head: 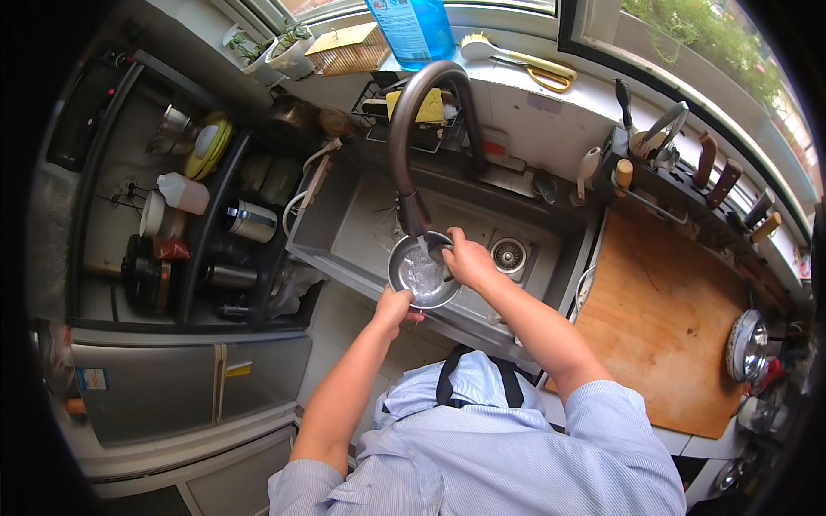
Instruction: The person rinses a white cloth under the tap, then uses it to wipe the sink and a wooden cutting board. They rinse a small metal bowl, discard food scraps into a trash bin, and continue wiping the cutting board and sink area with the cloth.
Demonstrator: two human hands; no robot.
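Observation:
A round metal bowl [419, 274] is held over the front part of the steel sink [361, 213]. My left hand [393, 308] grips its near rim, thumb on top. Water runs from the dark gooseneck faucet [403, 148] into it. At the bowl's right side, my right hand [466, 258] has its fingers bent around a dark object [445, 261] partly inside the bowl; the fingers hide most of it, so I cannot tell what it is. To the right of that hand lies the round sink drain [508, 255].
Right of the sink lies a wooden board [658, 322], with a knife rack [684, 174] behind it. A blue bottle [413, 32] and a brush [516, 58] are on the windowsill. Behind the faucet hangs a wire rack with a yellow sponge [419, 106]. Shelves [187, 258] stand at left.

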